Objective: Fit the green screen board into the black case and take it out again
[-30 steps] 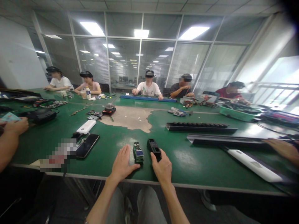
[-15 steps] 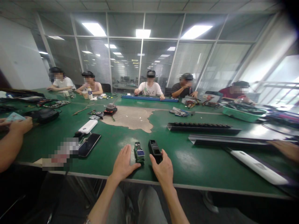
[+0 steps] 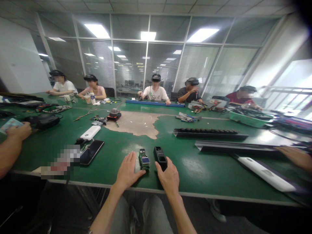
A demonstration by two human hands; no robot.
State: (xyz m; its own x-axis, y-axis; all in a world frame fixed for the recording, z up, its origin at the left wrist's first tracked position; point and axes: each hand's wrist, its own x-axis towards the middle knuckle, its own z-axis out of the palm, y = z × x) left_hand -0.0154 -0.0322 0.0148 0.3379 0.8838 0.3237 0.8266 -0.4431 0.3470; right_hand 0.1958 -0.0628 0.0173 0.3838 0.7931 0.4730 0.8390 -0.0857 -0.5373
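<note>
My left hand (image 3: 128, 170) lies flat on the green table (image 3: 200, 182) with its thumb stretched out toward the near end of a green circuit board (image 3: 144, 159). A small screen sits on that board. Just right of it lies a slim black plastic case (image 3: 159, 154) with several openings in its face. My right hand (image 3: 168, 175) is around the near end of this case, thumb on its left side and fingers on its right. The part of the case between the thumb and fingers is partly hidden.
Left of my hands lie a dark phone (image 3: 92, 152) and a white power bank (image 3: 90, 132). Black rails (image 3: 209, 134) and a long white-topped bar (image 3: 265, 174) lie to the right. Co-workers' hands (image 3: 19, 131) (image 3: 292, 156) reach in from both sides; several people sit opposite.
My hands, the circuit board and the case keep their places relative to each other. The view has shifted slightly. At the left, a co-worker's hand has moved a little with a light blue card.
</note>
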